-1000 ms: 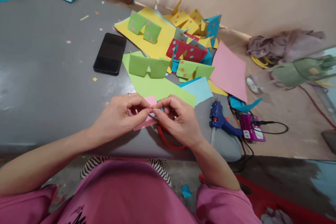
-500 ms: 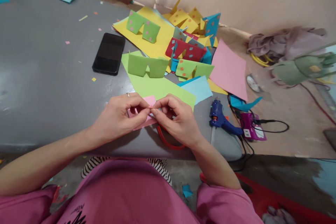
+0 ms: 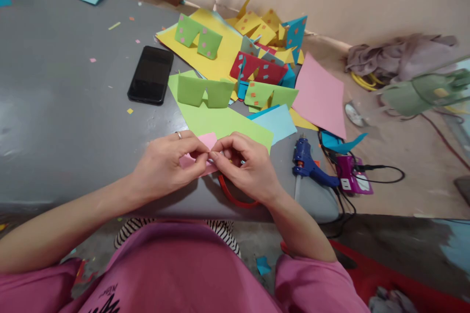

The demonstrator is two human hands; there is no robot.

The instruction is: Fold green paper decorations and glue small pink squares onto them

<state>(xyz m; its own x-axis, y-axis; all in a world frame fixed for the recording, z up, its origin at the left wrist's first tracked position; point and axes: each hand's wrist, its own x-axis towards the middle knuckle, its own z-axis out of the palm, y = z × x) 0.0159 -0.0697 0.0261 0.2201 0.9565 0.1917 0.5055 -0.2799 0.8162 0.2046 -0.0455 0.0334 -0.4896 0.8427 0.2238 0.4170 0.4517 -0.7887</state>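
My left hand (image 3: 174, 159) and my right hand (image 3: 246, 164) meet at the fingertips near the table's front edge, both pinched closed. Whatever lies between the fingertips is too small and too covered to name. Beneath them is a piece of pink paper (image 3: 208, 141), partly hidden by the fingers. A red curved handle (image 3: 235, 199), likely of scissors, shows under my right hand. Just beyond lies a light green sheet (image 3: 235, 124), with plain green paper glasses (image 3: 191, 92) standing on it. Green glasses with orange squares (image 3: 270, 95) stand to their right.
A black phone (image 3: 151, 76) lies at left. Behind are dotted green paper glasses (image 3: 198, 36), red ones (image 3: 259, 68) and several yellow ones. At right sit a blue glue gun (image 3: 306, 161), a purple power block (image 3: 352, 176) with cables, and a pink sheet (image 3: 321, 93).
Both hands stay pinched together over the pink paper, with only slight finger movement. The whole view has shifted a little; nothing on the table has visibly moved.
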